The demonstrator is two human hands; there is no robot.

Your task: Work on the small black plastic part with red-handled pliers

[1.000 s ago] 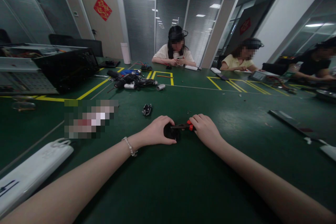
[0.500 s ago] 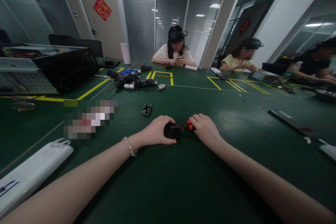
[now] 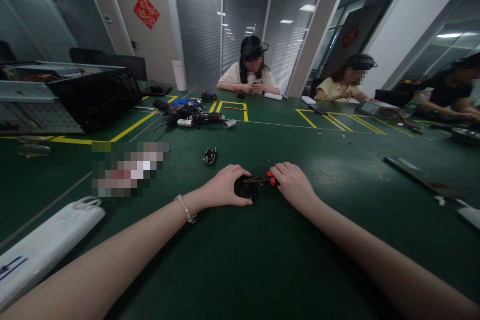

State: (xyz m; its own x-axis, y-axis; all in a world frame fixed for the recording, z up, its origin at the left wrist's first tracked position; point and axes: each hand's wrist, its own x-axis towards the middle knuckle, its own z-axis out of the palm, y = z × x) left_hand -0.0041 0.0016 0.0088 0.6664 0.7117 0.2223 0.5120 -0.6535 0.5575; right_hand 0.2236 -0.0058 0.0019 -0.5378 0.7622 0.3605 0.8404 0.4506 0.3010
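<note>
Nearest my camera, a long white case (image 3: 56,245) is lying on the green surface (image 3: 240,270), well to the left of the black part (image 3: 245,191), my landmark here. That part is sitting between my two hands. On its left side my left hand (image 3: 225,187) is clamping it, thumb on the near edge and fingers arching over the far one. Just right of it my right hand (image 3: 294,182) is wrapping its fingers tightly around the red-handled pliers (image 3: 258,180), whose tips are reaching over the part; at this size I cannot tell whether they are biting on anything.

I am worrying about a slip: tips skidding off under a hard squeeze could be scoring the part or nipping the left fingers so close by, and a loose left grip could be letting it twist. Just beyond the part and slightly right, tiny loose bits (image 3: 270,160) are lying where right knuckles could be scattering them. Beyond it to the left, a metal-and-black piece (image 3: 210,156) is resting, then a cable heap (image 3: 191,115).
</note>
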